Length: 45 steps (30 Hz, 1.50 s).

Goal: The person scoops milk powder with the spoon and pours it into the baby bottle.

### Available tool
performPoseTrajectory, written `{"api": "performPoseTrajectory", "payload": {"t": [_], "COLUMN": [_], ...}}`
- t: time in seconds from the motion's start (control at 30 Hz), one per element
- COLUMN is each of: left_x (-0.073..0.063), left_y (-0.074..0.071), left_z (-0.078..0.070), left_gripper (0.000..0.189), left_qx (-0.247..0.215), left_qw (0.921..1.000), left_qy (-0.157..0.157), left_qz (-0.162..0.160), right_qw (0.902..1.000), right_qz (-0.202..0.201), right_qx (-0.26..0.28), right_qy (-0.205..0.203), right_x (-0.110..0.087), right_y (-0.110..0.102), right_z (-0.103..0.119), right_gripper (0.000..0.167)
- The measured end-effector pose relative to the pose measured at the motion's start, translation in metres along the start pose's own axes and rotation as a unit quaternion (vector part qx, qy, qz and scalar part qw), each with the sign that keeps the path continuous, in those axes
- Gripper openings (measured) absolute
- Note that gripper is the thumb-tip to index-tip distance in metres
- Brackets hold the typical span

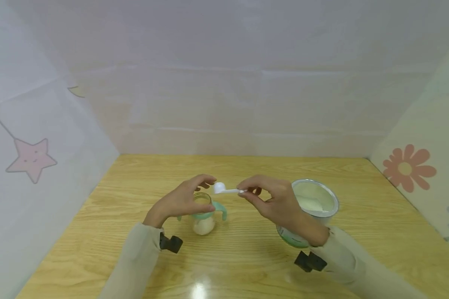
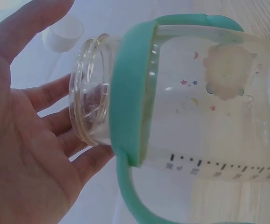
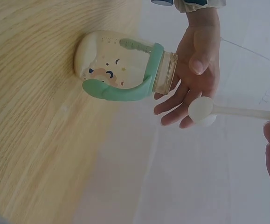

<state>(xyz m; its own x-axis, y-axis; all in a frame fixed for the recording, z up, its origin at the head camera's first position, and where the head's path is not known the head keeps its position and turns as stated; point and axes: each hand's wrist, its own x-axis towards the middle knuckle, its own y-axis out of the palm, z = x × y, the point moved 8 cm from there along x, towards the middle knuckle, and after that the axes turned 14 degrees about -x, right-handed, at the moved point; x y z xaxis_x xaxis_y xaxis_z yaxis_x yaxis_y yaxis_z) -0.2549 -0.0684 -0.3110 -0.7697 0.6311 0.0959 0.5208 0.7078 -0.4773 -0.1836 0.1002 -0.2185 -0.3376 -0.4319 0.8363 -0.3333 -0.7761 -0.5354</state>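
A clear baby bottle (image 1: 203, 224) with a mint-green collar and two handles stands upright on the table, pale powder at its bottom. Its mouth is uncapped. My left hand (image 1: 183, 198) is beside the bottle's neck, thumb and fingers spread apart around it without gripping. In the left wrist view, the fingers (image 2: 55, 121) show behind the threaded neck. My right hand (image 1: 275, 201) pinches the handle end of a white measuring scoop (image 1: 220, 188). The scoop's bowl is held above and slightly right of the bottle mouth, near the left fingertips; its top looks pale and level in the right wrist view.
An uncovered formula can (image 1: 334, 205) with pale powder inside stands on the right, partly behind my right forearm. The wooden table (image 1: 247, 257) meets white cloth walls (image 1: 224, 108) at the back and both sides.
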Motion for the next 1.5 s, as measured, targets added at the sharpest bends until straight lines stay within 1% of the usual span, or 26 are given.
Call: {"api": "performPoseTrajectory", "payload": {"t": [0.1, 0.27, 0.4, 0.53, 0.67, 0.77, 0.87, 1.03, 1.2, 1.3, 1.5], "left_x": [0.002, 0.007, 0.01, 0.016, 0.02, 0.023, 0.026, 0.028, 0.028, 0.028, 0.027], "left_y": [0.001, 0.003, 0.005, 0.008, 0.011, 0.014, 0.017, 0.025, 0.035, 0.041, 0.056], "left_z": [-0.002, -0.007, -0.011, -0.016, -0.019, -0.021, -0.026, -0.035, -0.039, -0.04, -0.035], "left_gripper": [0.072, 0.072, 0.071, 0.076, 0.08, 0.08, 0.079, 0.08, 0.084, 0.088, 0.097], "left_qx": [0.009, 0.023, 0.031, 0.043, 0.045, 0.046, 0.051, 0.035, 0.024, 0.016, -0.02], "left_qw": [1.0, 0.9997, 0.9995, 0.999, 0.9988, 0.9988, 0.9986, 0.9992, 0.9994, 0.9998, 0.9996], "left_qy": [0.002, 0.0, -0.007, -0.007, -0.009, -0.006, 0.005, 0.014, 0.017, 0.008, -0.015], "left_qz": [0.004, 0.008, 0.008, 0.013, 0.017, 0.015, 0.013, 0.015, 0.015, 0.01, 0.009], "right_qw": [1.0, 0.9999, 0.9998, 0.9993, 0.9985, 0.9976, 0.9966, 0.9957, 0.9952, 0.9948, 0.9929], "right_qz": [-0.001, -0.01, -0.015, -0.025, -0.034, -0.036, -0.04, -0.041, -0.04, -0.039, -0.046], "right_qx": [-0.004, -0.005, -0.012, -0.024, -0.035, -0.05, -0.063, -0.075, -0.081, -0.085, -0.103], "right_qy": [0.002, -0.005, -0.008, -0.014, -0.024, -0.032, -0.035, -0.036, -0.039, -0.042, -0.038], "right_x": [-0.001, -0.003, -0.005, -0.006, -0.005, -0.005, -0.006, -0.008, -0.009, -0.009, -0.01], "right_y": [-0.003, -0.011, -0.018, -0.026, -0.034, -0.039, -0.044, -0.051, -0.058, -0.062, -0.07], "right_z": [-0.001, -0.001, -0.003, -0.004, -0.004, -0.003, -0.003, -0.004, -0.004, -0.004, -0.005], "right_gripper": [0.025, 0.023, 0.024, 0.025, 0.025, 0.026, 0.027, 0.029, 0.029, 0.03, 0.033]}}
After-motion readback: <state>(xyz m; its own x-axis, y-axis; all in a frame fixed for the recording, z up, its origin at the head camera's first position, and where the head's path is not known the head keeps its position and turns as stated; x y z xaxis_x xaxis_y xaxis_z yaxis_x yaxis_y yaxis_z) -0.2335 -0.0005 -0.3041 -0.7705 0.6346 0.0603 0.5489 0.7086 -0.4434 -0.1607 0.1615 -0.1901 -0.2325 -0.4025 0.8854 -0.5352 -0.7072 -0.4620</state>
